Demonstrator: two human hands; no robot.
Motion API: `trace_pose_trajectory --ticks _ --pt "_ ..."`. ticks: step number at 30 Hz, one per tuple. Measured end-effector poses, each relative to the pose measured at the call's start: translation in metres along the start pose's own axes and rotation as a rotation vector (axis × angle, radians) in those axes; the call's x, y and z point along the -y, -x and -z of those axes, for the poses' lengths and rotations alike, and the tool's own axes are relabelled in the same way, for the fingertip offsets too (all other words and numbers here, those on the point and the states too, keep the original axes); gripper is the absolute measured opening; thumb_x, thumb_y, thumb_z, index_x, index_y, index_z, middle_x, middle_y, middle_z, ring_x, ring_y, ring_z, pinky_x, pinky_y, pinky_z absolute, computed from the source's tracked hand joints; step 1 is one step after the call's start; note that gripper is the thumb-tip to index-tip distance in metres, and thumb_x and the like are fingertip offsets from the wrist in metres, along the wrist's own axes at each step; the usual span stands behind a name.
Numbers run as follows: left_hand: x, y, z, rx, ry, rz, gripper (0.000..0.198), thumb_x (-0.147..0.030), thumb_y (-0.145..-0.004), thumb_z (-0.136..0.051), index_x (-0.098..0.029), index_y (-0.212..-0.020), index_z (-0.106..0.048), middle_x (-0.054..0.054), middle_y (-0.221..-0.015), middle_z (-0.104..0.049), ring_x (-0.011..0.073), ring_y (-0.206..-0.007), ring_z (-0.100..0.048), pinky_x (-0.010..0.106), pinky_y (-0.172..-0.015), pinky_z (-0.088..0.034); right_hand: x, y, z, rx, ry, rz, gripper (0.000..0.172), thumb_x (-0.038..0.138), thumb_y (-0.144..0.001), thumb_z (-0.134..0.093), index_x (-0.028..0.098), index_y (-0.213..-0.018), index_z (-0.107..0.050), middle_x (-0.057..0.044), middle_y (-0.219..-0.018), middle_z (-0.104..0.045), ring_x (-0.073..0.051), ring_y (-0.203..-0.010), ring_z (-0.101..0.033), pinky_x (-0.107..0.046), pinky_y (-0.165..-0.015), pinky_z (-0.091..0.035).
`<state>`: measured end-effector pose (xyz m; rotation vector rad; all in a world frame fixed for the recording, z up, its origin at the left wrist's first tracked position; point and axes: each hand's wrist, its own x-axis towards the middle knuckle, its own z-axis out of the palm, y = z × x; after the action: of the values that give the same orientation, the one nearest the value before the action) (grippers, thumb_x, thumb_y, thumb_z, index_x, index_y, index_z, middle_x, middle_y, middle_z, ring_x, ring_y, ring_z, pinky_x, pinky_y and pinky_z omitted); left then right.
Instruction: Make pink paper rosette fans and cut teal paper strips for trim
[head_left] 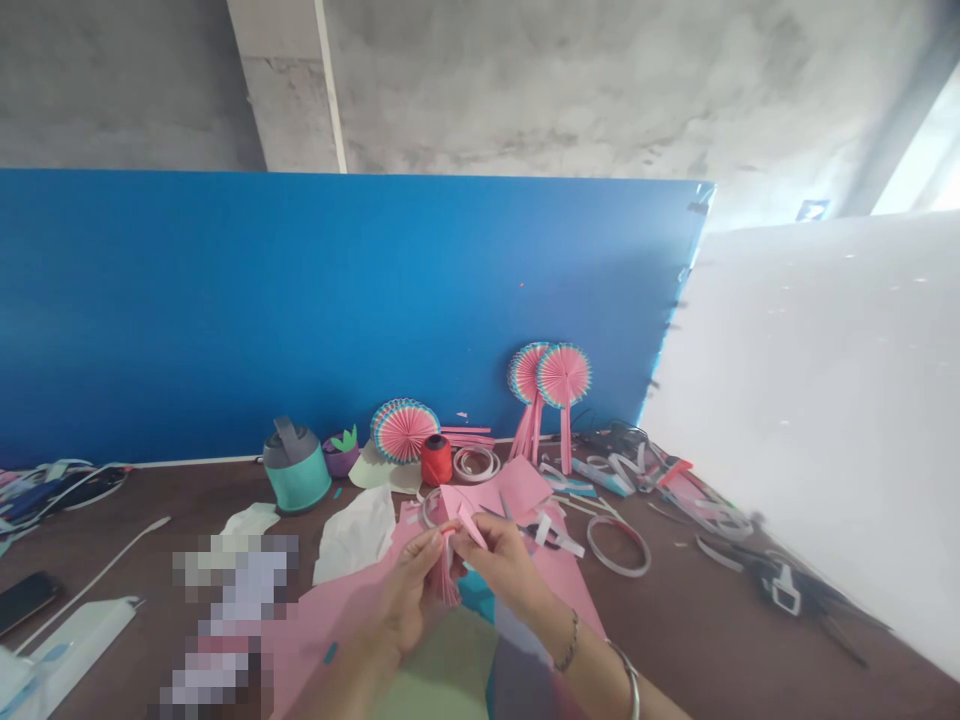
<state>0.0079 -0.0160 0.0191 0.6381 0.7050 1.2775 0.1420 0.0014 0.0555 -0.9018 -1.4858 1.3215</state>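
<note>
Both my hands meet low in the middle of the head view, over sheets of pink paper [352,600]. My left hand [409,590] is closed on a folded, pleated pink paper piece [448,572] that hangs down between the hands. My right hand [506,565] pinches the top of the same piece, where a pink point [471,522] sticks up. The right wrist wears bracelets [574,640].
On the brown table: a teal bottle [294,465], a red thread spool [436,460], tape rolls [476,463], pink-and-teal paper fans [403,428] [551,375] against the blue board [300,300], white paper [356,530], a phone [24,600], scraps at right beside a white board [825,400].
</note>
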Motion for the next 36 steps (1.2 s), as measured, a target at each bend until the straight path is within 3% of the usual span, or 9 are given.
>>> trace_pose_trajectory --ticks 6,12,21,28,36 --pt "-0.003 0.005 -0.006 0.088 -0.017 0.007 0.033 -0.045 -0.065 -0.082 -0.015 -0.066 -0.069 0.0 -0.057 -0.055 0.0105 -0.054 -0.049 0.022 -0.049 -0.037 0.008 0.003 0.004 0.105 -0.029 -0.015 0.04 0.051 -0.08 -0.061 0.018 -0.058 -0.057 0.0 -0.049 -0.059 -0.014 -0.05 -0.059 -0.026 -0.056 -0.05" --pt "-0.001 0.005 -0.006 0.096 0.028 0.012 0.034 -0.046 -0.066 -0.08 -0.015 -0.078 -0.071 0.0 -0.059 -0.056 0.0092 -0.053 -0.047 0.021 -0.05 -0.035 0.012 0.003 0.005 0.169 -0.086 0.0 0.043 0.056 -0.08 -0.059 0.019 -0.057 -0.055 0.001 -0.047 -0.058 -0.014 -0.048 -0.059 -0.027 -0.054 -0.05" --pt "-0.002 0.005 -0.005 0.152 0.035 0.007 0.03 -0.043 -0.07 -0.078 -0.014 -0.076 -0.071 0.0 -0.058 -0.056 0.0093 -0.054 -0.047 0.022 -0.05 -0.034 0.011 0.003 0.005 0.159 -0.075 -0.015 0.033 0.044 -0.079 -0.061 0.018 -0.058 -0.054 0.002 -0.048 -0.058 -0.014 -0.049 -0.06 -0.026 -0.055 -0.051" --pt "-0.004 0.003 -0.006 0.036 0.027 -0.006 0.036 -0.043 -0.061 -0.084 -0.016 -0.083 -0.074 0.0 -0.06 -0.06 0.0102 -0.055 -0.052 0.022 -0.051 -0.038 0.017 0.004 0.006 0.157 -0.105 -0.026 0.034 0.046 -0.076 -0.065 0.017 -0.061 -0.056 0.001 -0.053 -0.059 -0.013 -0.054 -0.058 -0.026 -0.06 -0.049" --pt "-0.005 0.0 -0.005 -0.093 -0.066 -0.071 0.042 -0.041 -0.056 -0.087 -0.016 -0.088 -0.077 0.004 -0.069 -0.069 0.0139 -0.063 -0.061 0.024 -0.059 -0.048 0.011 0.0 0.005 -0.025 0.036 -0.027 0.028 0.036 -0.071 -0.066 0.017 -0.054 -0.056 0.003 -0.051 -0.052 -0.011 -0.052 -0.047 -0.024 -0.054 -0.04"
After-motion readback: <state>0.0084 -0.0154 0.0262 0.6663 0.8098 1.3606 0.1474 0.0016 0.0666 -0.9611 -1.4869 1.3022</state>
